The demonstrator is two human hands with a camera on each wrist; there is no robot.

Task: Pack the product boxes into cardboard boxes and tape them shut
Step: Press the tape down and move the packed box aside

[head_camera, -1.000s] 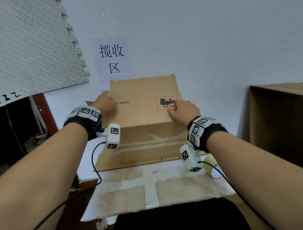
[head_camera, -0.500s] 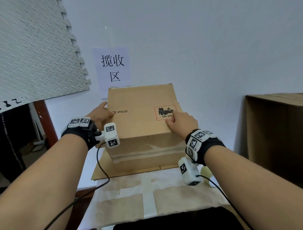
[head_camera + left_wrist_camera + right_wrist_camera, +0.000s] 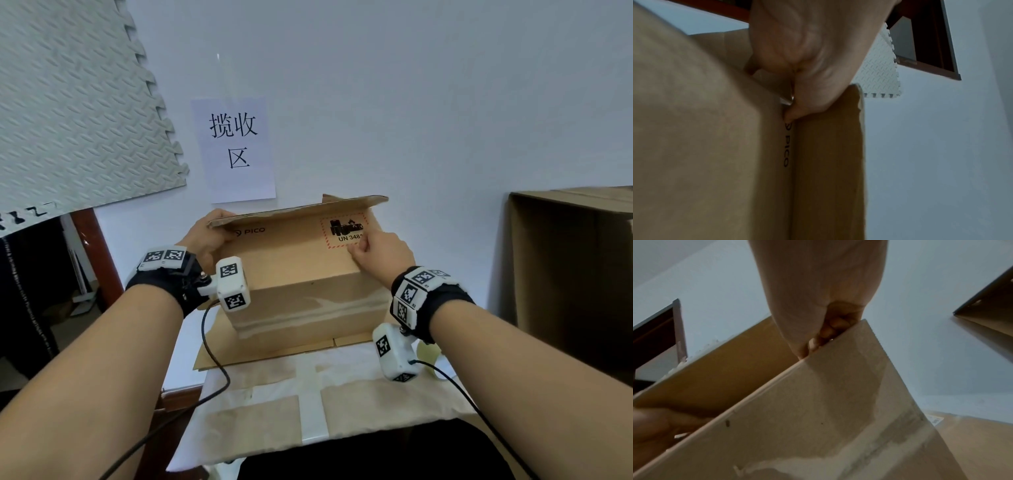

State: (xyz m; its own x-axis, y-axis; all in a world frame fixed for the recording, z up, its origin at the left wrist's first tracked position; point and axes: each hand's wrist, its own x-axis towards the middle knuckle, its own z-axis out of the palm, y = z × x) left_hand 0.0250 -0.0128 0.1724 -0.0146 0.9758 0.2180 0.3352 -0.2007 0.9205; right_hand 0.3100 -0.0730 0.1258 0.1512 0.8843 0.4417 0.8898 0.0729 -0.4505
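A brown cardboard box [image 3: 294, 263] printed PICO, with old tape along its near side, stands tilted on the table against the wall. One flap [image 3: 298, 209] juts out over its top edge. My left hand [image 3: 205, 236] pinches the flap's left corner, thumb on the printed face; the left wrist view shows the hand [image 3: 807, 65] at the seam between box [image 3: 705, 146] and flap [image 3: 828, 162]. My right hand [image 3: 380, 250] lies on the printed face by the red-framed label, fingers curled at the box's near right edge; the right wrist view shows those fingers [image 3: 830, 327] hooked over the box [image 3: 818, 410]. No product box is visible.
A roll of tape [image 3: 430, 356] lies on the table under my right wrist. A flat cardboard sheet [image 3: 267, 353] sits beneath the box, on the paper-covered table [image 3: 308, 404]. A large open carton [image 3: 575, 274] stands at the right. A paper sign [image 3: 236, 147] and a foam mat [image 3: 68, 102] hang on the wall.
The box's printed face has tipped more upright, and a flap now sticks out over its top edge. My left hand has shifted to that flap's corner; my right hand stays by the label.
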